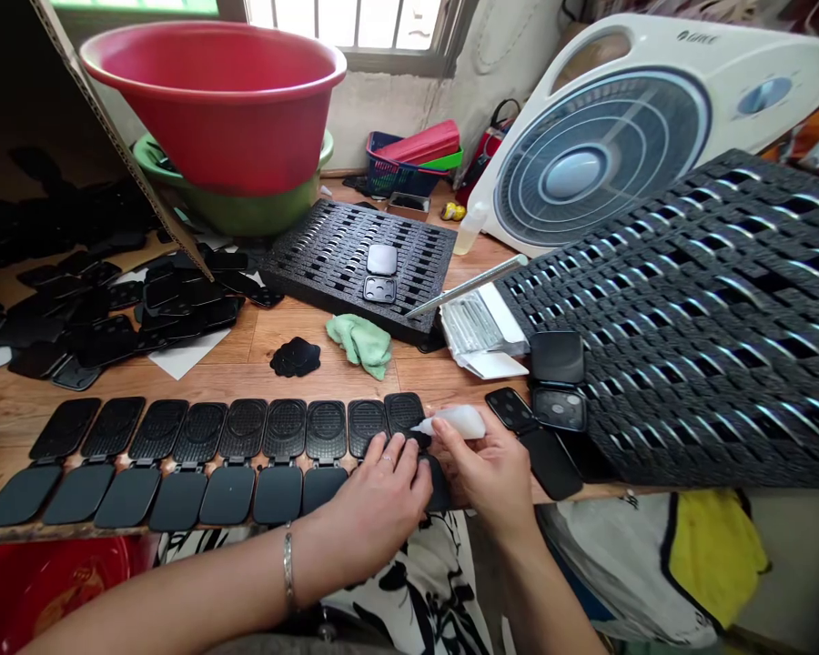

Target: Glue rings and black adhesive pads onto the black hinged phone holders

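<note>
A row of opened black hinged cases [228, 496] lies along the table's front edge, textured inner halves at the back and smooth halves at the front. My left hand [382, 491] rests with fingers laid out over the cases at the right end, hiding parts of them. In my right hand [495, 473] is a small white squeeze bottle [465, 421], gripped between thumb and fingers. Its narrow tip points left, at the textured half of the last case [404, 409]; whether it touches cannot be made out.
Behind the row are a green cloth [360, 344], a black foam rack [300, 264] and a box of thin strips [484, 327]. A larger slotted foam block [710, 346] fills the right side. Black pieces [170, 300] pile up at left, near a red basin [211, 118]. A fan [601, 164] stands behind.
</note>
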### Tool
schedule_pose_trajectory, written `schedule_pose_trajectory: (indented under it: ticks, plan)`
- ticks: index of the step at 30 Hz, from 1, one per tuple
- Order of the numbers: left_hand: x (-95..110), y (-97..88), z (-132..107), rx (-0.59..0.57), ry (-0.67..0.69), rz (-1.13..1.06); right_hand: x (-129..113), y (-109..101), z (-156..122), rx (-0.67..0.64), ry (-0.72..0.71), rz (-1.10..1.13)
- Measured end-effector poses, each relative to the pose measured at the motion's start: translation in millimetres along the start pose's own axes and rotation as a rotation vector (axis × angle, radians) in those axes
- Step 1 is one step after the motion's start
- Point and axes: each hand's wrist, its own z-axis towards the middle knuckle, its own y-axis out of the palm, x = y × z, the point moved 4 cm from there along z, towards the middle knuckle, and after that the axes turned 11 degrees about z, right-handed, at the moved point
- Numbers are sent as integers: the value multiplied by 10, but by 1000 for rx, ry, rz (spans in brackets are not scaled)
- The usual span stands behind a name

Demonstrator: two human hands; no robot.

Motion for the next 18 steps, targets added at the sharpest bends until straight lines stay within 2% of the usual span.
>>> schedule_pose_trajectory:
  ticks: [9, 18]
  plan:
    - [13, 30, 0, 12, -8, 10, -97, -18, 58, 7, -110, -148]
    - [21, 12, 4, -4, 19, 23, -64, -59, 115, 63, -149, -240]
